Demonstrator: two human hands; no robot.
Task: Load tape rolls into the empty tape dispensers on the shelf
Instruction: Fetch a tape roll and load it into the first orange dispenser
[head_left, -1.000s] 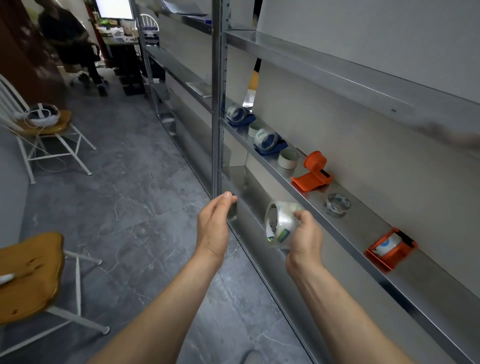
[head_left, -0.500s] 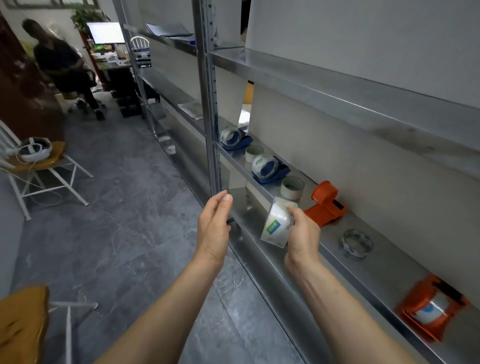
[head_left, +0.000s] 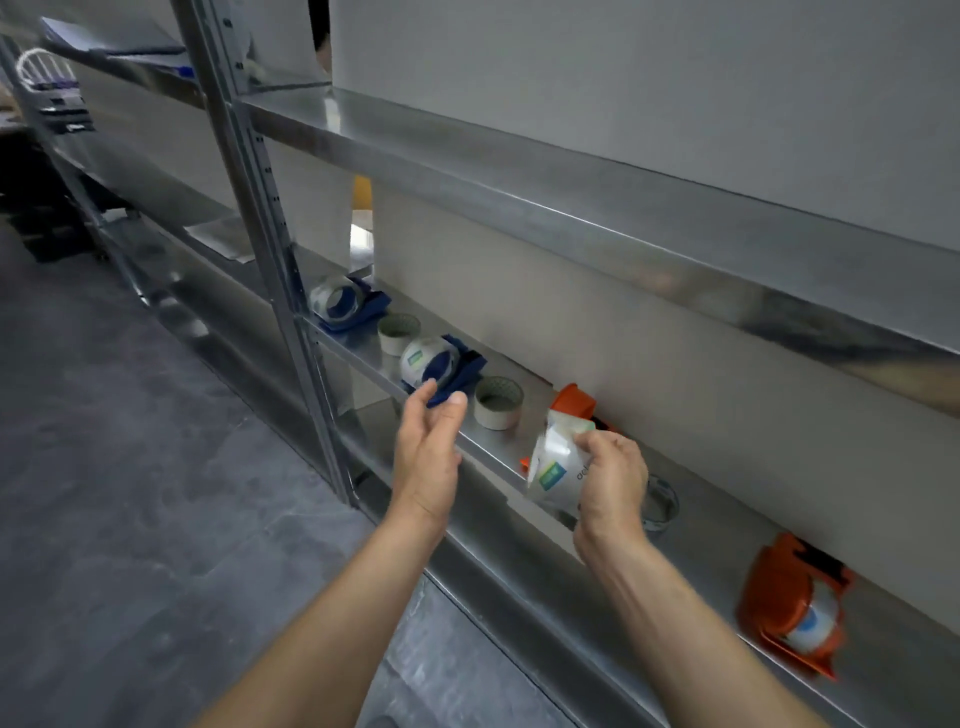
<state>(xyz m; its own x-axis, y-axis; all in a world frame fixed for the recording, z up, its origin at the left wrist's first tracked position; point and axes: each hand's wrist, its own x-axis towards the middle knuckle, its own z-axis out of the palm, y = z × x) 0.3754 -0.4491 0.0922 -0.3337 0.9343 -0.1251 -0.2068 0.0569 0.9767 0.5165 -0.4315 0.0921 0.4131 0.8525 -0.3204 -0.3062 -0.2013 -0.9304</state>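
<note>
My right hand (head_left: 610, 480) grips a clear tape roll (head_left: 558, 470) with a green label, held just in front of an empty orange dispenser (head_left: 571, 405) on the metal shelf (head_left: 706, 525); the roll hides most of that dispenser. My left hand (head_left: 428, 452) is open, fingers apart, at the shelf's front edge near a blue dispenser (head_left: 447, 364) that holds a roll. Another blue dispenser (head_left: 345, 304) with a roll sits farther left. An orange dispenser (head_left: 795, 613) holding tape lies at the right.
Two loose whitish rolls (head_left: 498, 402) (head_left: 399, 332) stand on the shelf between the dispensers, and a thin clear ring (head_left: 660, 501) lies behind my right hand. A steel upright (head_left: 270, 218) rises at the left. An upper shelf (head_left: 571, 208) overhangs. Grey floor lies below.
My view has swung closer to the shelf. My right hand has carried the tape roll up and right to the orange dispenser. My left hand has risen to the shelf edge.
</note>
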